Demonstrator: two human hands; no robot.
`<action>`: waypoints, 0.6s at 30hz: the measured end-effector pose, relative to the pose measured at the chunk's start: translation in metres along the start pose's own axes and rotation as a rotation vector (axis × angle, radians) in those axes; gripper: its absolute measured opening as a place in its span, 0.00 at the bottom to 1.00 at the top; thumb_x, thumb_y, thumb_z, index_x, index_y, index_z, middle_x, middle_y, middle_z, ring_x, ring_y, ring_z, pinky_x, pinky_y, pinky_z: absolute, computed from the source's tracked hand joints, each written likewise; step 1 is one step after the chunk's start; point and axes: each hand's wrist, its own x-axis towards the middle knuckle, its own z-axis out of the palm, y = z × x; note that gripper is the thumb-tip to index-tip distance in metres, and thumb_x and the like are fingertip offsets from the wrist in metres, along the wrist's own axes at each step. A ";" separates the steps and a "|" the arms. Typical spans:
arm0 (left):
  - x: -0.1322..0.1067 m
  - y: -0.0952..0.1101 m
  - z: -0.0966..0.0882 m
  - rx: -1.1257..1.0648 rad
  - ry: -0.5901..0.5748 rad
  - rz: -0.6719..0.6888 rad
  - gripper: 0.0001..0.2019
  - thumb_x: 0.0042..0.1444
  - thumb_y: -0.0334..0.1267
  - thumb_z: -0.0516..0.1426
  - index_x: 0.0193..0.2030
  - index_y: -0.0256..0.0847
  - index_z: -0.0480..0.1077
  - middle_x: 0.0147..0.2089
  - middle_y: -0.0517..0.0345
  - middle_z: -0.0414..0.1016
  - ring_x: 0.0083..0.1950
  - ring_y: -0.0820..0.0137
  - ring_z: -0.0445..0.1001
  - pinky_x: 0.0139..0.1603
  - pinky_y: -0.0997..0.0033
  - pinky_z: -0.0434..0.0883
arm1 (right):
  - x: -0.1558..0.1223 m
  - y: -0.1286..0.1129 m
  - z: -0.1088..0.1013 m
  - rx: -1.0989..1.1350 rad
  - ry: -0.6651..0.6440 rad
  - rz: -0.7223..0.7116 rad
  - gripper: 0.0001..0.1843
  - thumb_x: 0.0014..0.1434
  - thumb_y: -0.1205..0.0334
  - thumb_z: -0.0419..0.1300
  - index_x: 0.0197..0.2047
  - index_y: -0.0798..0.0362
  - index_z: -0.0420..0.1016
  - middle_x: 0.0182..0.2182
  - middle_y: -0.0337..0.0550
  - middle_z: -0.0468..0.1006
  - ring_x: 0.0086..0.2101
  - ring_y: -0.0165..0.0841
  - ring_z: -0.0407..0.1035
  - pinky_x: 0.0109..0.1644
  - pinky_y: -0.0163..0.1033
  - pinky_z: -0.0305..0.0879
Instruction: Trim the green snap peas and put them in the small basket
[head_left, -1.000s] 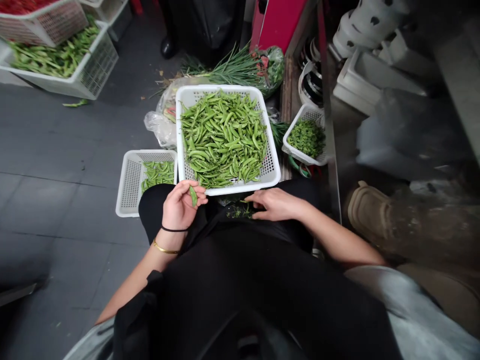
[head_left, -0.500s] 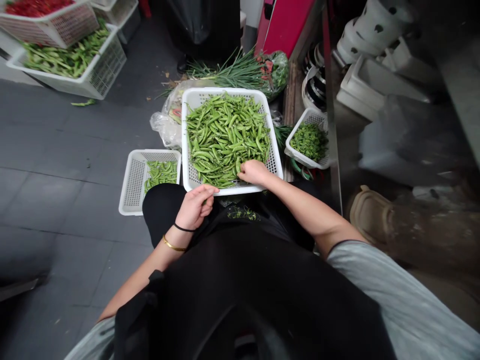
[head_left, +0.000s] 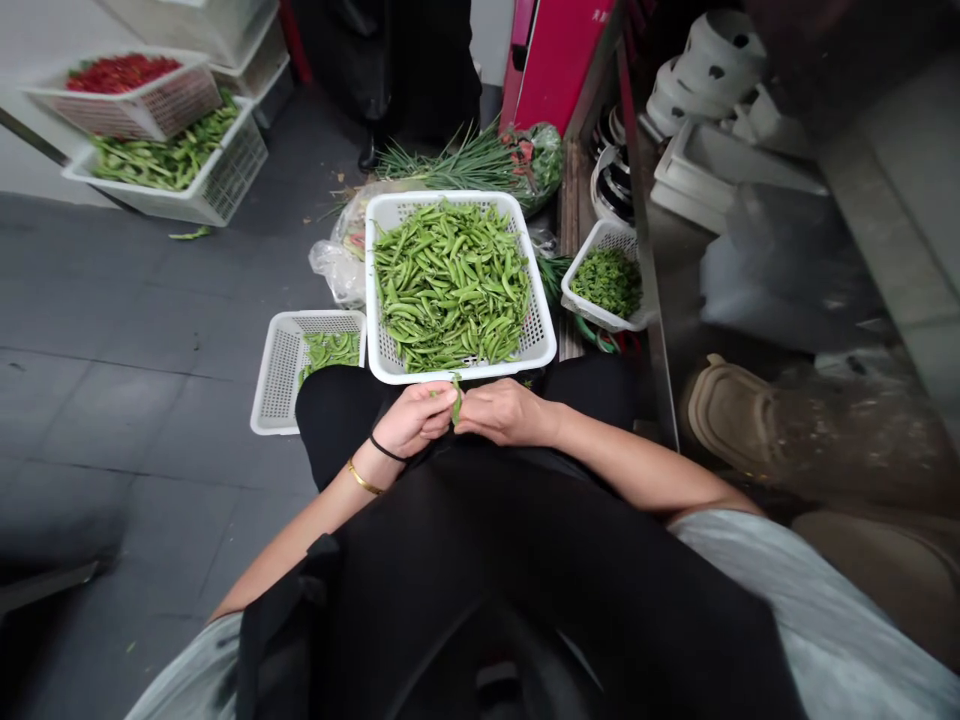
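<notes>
Pea pod (head_left: pixel 457 402) stood nearly upright between the person's hands, just in front of the near rim of a large white plastic basket (head_left: pixel 442 202). The left hand (head_left: pixel 409 420) and right hand (head_left: pixel 506 413) were pressed close together, pinching the pod from either side; which fingers gripped it was too small to tell. Both hands were held over the person's black apron (head_left: pixel 480 560).

At 12 o'clock from the hands, snap peas (head_left: pixel 450 285) filled the large basket. A smaller white basket (head_left: pixel 274 385) holding more pods (head_left: pixel 330 350) sat at 10 o'clock, tucked against the large basket's side. At 1 o'clock, a small white basket (head_left: pixel 579 292) held chopped green trimmings (head_left: pixel 607 283). Spring onions (head_left: pixel 465 165) lay beyond the large basket, with a clear plastic bag (head_left: pixel 337 270) at its far left corner. Farther off at 11 o'clock, a white basket (head_left: pixel 225 190) of pods sat under a basket of red chillies (head_left: pixel 120 72). A tan shoe (head_left: pixel 731 420) showed at 3 o'clock.
</notes>
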 end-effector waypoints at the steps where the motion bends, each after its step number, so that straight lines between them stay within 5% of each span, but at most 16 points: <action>1: -0.002 0.000 0.000 0.008 -0.031 -0.024 0.15 0.47 0.42 0.65 0.24 0.35 0.66 0.14 0.71 0.50 0.13 0.86 0.43 0.14 0.85 0.42 | 0.000 -0.002 0.000 0.068 0.004 -0.035 0.20 0.68 0.56 0.43 0.32 0.56 0.70 0.26 0.43 0.73 0.29 0.28 0.65 0.35 0.33 0.59; 4: -0.008 0.001 -0.002 0.058 -0.096 -0.050 0.13 0.47 0.41 0.65 0.27 0.34 0.69 0.14 0.68 0.55 0.13 0.86 0.45 0.14 0.84 0.43 | -0.005 -0.001 -0.006 0.253 0.052 0.016 0.18 0.68 0.57 0.45 0.33 0.56 0.70 0.27 0.42 0.73 0.29 0.27 0.66 0.36 0.32 0.61; 8: -0.014 0.004 -0.010 0.118 -0.123 -0.084 0.12 0.48 0.41 0.64 0.31 0.32 0.74 0.16 0.63 0.62 0.14 0.86 0.45 0.14 0.82 0.41 | -0.025 0.017 -0.033 0.314 0.253 0.427 0.18 0.67 0.58 0.46 0.29 0.55 0.67 0.20 0.36 0.68 0.23 0.25 0.63 0.31 0.31 0.61; 10: -0.015 0.004 -0.013 0.132 -0.125 -0.118 0.12 0.48 0.41 0.64 0.31 0.32 0.75 0.16 0.63 0.61 0.14 0.86 0.44 0.15 0.81 0.40 | -0.031 0.021 -0.042 0.235 0.250 0.524 0.17 0.66 0.57 0.47 0.30 0.55 0.67 0.22 0.38 0.69 0.25 0.27 0.64 0.33 0.33 0.62; 14: -0.012 0.003 -0.013 0.189 -0.162 -0.157 0.12 0.50 0.42 0.61 0.31 0.32 0.74 0.16 0.63 0.60 0.14 0.84 0.46 0.15 0.80 0.40 | -0.021 0.009 -0.034 -0.065 0.000 0.304 0.16 0.63 0.52 0.52 0.45 0.56 0.69 0.40 0.51 0.73 0.39 0.36 0.67 0.40 0.38 0.63; 18: -0.014 0.013 -0.002 0.532 -0.202 -0.034 0.12 0.53 0.43 0.58 0.29 0.34 0.73 0.19 0.59 0.66 0.17 0.79 0.55 0.17 0.78 0.51 | -0.007 -0.001 -0.014 -0.122 -0.253 0.104 0.12 0.65 0.67 0.46 0.37 0.56 0.71 0.28 0.44 0.72 0.29 0.31 0.65 0.34 0.36 0.57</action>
